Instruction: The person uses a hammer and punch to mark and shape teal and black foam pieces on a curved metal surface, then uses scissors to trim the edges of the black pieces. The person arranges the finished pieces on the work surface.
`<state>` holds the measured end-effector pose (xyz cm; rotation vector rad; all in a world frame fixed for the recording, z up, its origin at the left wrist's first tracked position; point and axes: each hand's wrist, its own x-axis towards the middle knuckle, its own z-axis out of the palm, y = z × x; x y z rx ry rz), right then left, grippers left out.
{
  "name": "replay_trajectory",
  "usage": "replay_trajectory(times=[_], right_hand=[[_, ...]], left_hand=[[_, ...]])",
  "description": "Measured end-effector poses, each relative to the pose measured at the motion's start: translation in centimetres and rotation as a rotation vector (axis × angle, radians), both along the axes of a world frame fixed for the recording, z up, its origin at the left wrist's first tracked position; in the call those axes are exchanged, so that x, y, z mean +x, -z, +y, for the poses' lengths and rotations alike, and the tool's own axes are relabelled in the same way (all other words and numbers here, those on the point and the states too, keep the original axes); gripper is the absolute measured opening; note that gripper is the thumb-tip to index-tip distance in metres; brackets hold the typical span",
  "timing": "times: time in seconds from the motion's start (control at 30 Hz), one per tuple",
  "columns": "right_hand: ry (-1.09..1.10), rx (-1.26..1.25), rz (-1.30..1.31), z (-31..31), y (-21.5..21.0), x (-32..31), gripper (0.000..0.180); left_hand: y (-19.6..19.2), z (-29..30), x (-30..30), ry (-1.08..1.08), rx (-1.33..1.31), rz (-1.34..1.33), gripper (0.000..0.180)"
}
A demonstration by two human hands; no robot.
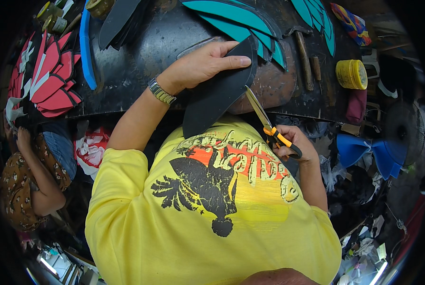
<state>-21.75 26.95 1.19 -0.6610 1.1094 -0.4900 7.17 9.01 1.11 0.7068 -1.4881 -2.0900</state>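
A long black sheet piece (212, 97), rounded at its ends like a shoe sole, is pinched at its upper end by my left hand (207, 64), thumb on top. It slants down toward my yellow shirt. My right hand (294, 145) grips a pair of scissors (265, 118) with orange and black handles. The blade tips meet the right edge of the black piece. Whether the blades are parted there is hard to make out. Beneath the upper end of the piece lies a worn brown board (276, 88) on the dark table (122, 71).
Teal cut pieces (231, 16) and a black stack (122, 23) lie at the back. Red pieces (53, 90) and a blue strip (85, 52) are left. A hammer (304, 57) and yellow jar (351, 74) sit right. Another person's arm (46, 190) shows at left; a fan (402, 133) stands right.
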Motion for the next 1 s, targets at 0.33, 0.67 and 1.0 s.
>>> replay_trajectory(times=[0.33,0.67,1.0], right_hand=[[0.015,-0.01,-0.006,0.0,0.2,0.3,0.057],[0.048,-0.058,0.02,0.1,0.1,0.8,0.044],[0.037,-0.066,0.187,-0.4,-1.7,2.4,0.034]], left_hand=[[0.2,-0.1,-0.1,-0.008,0.036,-0.009,0.034],[0.2,0.0,0.0,-0.055,0.065,-0.065,0.033],[0.4,-0.1,0.9,-0.162,-0.122,-0.149,0.033]])
